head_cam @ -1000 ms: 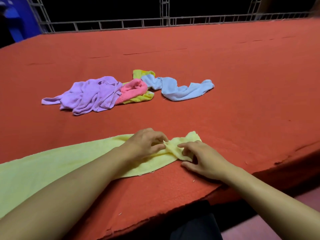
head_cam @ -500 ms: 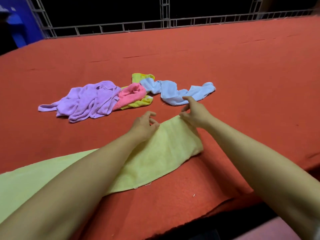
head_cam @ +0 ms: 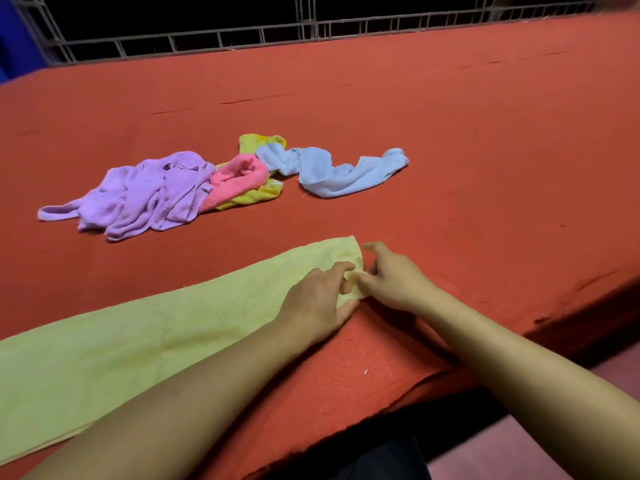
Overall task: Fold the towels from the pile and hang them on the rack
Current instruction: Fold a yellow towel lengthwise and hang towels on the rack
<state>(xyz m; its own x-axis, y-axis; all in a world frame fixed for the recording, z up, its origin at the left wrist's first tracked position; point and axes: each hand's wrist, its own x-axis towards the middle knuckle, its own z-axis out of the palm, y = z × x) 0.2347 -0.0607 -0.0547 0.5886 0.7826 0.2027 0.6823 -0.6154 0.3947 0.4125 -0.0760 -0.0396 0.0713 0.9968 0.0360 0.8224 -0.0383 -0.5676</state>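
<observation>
A long pale yellow towel point(head_cam: 166, 327) lies flat on the red table point(head_cam: 450, 168), running from the lower left up to the middle. My left hand point(head_cam: 317, 303) and my right hand point(head_cam: 391, 278) meet at the towel's right end, and both pinch its near right corner. Farther back lies the pile: a crumpled purple towel point(head_cam: 149, 192), a pink towel point(head_cam: 239, 178) on a bright yellow towel point(head_cam: 258, 197), and a light blue towel point(head_cam: 332, 171). No rack shows clearly.
The table's front edge point(head_cam: 433, 379) runs diagonally at the lower right, with dark floor below it. A metal grid fence point(head_cam: 311, 29) borders the table's far edge. Something blue point(head_cam: 10, 36) stands at the upper left corner.
Both hands drew back from the towel's far edge to its near right corner, where they pinch the cloth together. The towel's right end lies spread flat.
</observation>
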